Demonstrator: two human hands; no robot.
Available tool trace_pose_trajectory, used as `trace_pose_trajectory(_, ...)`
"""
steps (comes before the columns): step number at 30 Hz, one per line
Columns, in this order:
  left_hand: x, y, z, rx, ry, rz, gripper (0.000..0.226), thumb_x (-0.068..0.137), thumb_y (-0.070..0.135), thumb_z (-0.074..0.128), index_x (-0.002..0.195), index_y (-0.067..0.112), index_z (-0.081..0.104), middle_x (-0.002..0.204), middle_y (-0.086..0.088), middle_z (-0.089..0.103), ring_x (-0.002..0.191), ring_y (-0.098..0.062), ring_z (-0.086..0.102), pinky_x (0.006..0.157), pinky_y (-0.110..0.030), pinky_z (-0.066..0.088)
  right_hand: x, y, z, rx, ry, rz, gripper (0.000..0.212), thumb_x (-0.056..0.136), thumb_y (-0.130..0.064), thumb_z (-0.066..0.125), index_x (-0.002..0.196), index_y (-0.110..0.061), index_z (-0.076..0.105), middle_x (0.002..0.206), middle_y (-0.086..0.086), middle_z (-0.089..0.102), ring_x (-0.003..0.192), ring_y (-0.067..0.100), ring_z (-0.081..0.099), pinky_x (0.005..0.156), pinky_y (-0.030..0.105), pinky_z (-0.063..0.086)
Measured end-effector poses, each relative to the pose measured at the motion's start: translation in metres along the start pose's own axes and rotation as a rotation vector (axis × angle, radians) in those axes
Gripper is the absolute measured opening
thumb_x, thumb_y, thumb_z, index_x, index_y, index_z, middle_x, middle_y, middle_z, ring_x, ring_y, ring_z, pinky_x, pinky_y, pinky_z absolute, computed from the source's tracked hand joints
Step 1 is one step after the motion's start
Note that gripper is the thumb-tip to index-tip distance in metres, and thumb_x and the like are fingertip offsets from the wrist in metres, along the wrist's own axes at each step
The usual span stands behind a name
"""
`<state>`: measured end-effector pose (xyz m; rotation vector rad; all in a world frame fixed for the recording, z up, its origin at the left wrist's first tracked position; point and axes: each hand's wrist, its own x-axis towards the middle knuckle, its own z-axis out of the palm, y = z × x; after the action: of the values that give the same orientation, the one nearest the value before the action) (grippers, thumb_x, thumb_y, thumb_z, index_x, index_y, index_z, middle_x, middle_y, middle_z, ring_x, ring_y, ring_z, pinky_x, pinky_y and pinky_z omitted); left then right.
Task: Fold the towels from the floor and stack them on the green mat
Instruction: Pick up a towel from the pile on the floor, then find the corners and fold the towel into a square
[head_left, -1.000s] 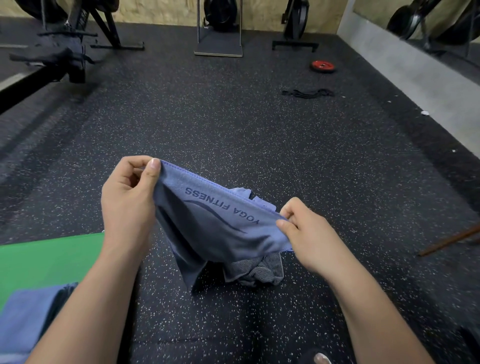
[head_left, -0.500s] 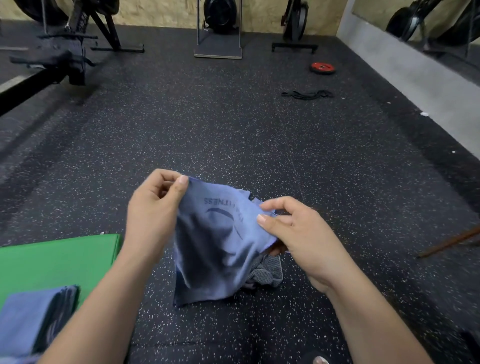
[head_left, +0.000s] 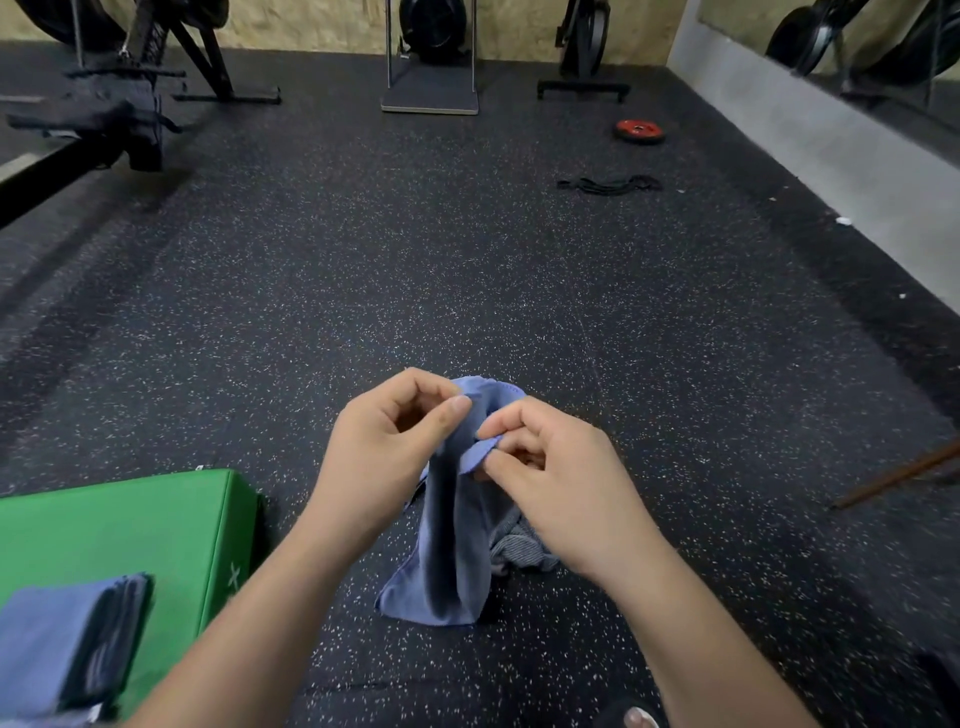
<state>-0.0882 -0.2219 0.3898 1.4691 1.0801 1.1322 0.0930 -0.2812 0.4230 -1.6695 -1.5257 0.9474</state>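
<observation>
A person's left grip (head_left: 387, 452) and right grip (head_left: 561, 478) pinch together the top corners of a blue cloth towel (head_left: 452, 551), which hangs doubled to the black speckled rubber floor (head_left: 467, 286). A grey striped towel (head_left: 524, 551) lies crumpled behind it. At left, folded blue towels (head_left: 62, 639) sit stacked on a green mat (head_left: 130, 525). A red weight plate (head_left: 640, 130) lies well beyond.

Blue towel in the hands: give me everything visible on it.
The blue towel looks like thin, soft woven cloth with a stitched hem along its top edge. It hangs folded lengthwise in a narrow drape, top corners close together. The left hand pinches one corner, the right hand pinches the other, side by side. Its bottom edge reaches the speckled black floor, beside a crumpled grey towel, right of the green mat.
</observation>
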Motion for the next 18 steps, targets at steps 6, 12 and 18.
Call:
trace_pose_trajectory(6,-0.004,0.004,0.001,-0.021,-0.040,0.000,0.006,0.098,0.012,0.078,0.096,0.018,0.079,0.093,-0.006,0.081,0.086,-0.018,0.071,0.084,-0.048,0.058,0.002,0.002,0.001,-0.085,0.174,-0.167,0.009,0.096,-0.028,0.076,0.089,-0.030,0.071,0.094,-0.014,0.063,0.092,0.006,0.063,0.081,0.019,0.044)
trace_pose_trajectory(12,-0.007,0.010,0.005,-0.060,-0.059,-0.013,0.006,0.098,0.017,0.076,0.102,0.015,0.080,0.099,-0.004,0.083,0.092,-0.017,0.075,0.088,-0.045,0.060,0.002,-0.004,0.002,-0.145,0.228,-0.227,0.020,0.101,-0.040,0.070,0.084,-0.033,0.062,0.100,-0.022,0.058,0.108,0.003,0.053,0.097,0.030,0.036)
trace_pose_trajectory(18,-0.011,0.016,0.005,-0.137,-0.043,-0.026,0.009,0.099,0.015,0.073,0.103,0.011,0.080,0.098,-0.006,0.082,0.088,-0.011,0.071,0.086,-0.035,0.055,0.001,-0.009,0.003,-0.114,0.306,-0.250,0.020,0.102,-0.039,0.068,0.084,-0.033,0.062,0.092,-0.021,0.065,0.100,0.006,0.056,0.098,0.047,0.044)
